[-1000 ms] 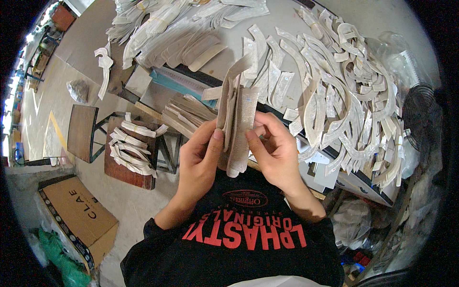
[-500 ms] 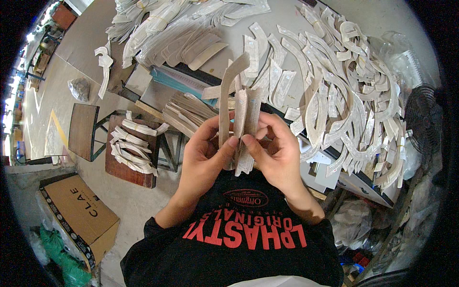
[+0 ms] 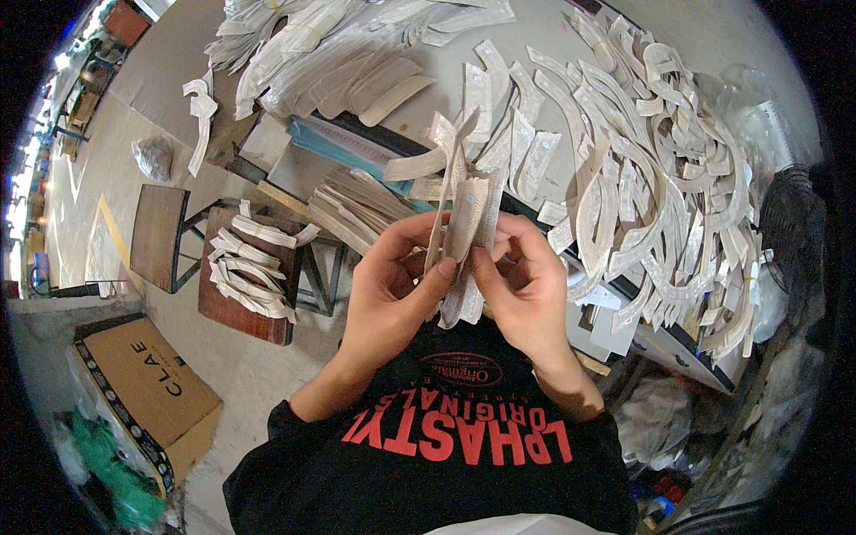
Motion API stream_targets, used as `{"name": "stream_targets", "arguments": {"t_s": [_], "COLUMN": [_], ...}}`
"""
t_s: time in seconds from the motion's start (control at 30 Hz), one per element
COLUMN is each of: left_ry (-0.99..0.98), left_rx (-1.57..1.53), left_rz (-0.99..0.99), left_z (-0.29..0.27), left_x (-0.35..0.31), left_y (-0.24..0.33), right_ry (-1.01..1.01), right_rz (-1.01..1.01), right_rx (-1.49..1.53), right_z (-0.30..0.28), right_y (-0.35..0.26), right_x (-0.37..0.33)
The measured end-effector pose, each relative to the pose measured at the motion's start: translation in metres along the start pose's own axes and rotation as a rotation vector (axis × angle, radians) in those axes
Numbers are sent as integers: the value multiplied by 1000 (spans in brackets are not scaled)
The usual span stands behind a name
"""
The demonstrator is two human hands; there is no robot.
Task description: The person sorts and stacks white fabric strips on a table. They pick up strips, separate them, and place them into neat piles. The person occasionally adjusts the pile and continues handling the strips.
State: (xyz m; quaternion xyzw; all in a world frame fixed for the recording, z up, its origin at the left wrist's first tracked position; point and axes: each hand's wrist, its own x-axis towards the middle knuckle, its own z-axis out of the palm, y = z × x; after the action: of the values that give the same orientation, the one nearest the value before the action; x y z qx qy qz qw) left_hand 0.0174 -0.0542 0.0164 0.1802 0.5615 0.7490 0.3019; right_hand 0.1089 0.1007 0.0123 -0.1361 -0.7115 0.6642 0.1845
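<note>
In front of my chest I hold a small stack of pale grey-beige strips (image 3: 465,218) upright, stiff and fabric-like. My left hand (image 3: 392,285) pinches the stack's left side, thumb in front and fingers behind. From the right, my right hand (image 3: 528,290) is closed on the same stack, its thumb pressed against the front. One thin strip (image 3: 436,218) stands apart from the others, between my left fingers and the stack. Another curved strip (image 3: 412,167) juts out leftward behind it. The fingertips behind the stack are partly hidden.
Ahead, the grey table (image 3: 555,31) bears a large heap of curved strips (image 3: 660,169) at right and bundled strips (image 3: 321,71) at far left. Tied bundles lie on a wooden stool (image 3: 276,330). A cardboard box (image 3: 152,392) stands lower left; a black fan (image 3: 792,227) is far right.
The separate strip at the left of the stack has turned from broad side to nearly edge-on. The stack has tilted slightly rightward, and both hands still grip it.
</note>
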Motion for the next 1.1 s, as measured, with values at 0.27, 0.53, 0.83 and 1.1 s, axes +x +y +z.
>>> {"name": "stream_targets", "arguments": {"t_s": [0.27,0.53,0.83,1.1], "left_ry": [4,11,144,377], "left_rx": [20,309,51,-282], "left_rz": [2,192,-5,76], "left_z": [4,10,21,18], "left_x": [-2,-2,-10,-10], "left_y": [-8,-9,1,2], "right_ry": [120,24,163,183], "right_rz": [-212,-101,-79,-154], "right_rx": [-122,-116,27,-87], "right_z": [5,-2,1,3], "right_y": [3,5,13,19], "right_x": [3,-4,-8,-16]}}
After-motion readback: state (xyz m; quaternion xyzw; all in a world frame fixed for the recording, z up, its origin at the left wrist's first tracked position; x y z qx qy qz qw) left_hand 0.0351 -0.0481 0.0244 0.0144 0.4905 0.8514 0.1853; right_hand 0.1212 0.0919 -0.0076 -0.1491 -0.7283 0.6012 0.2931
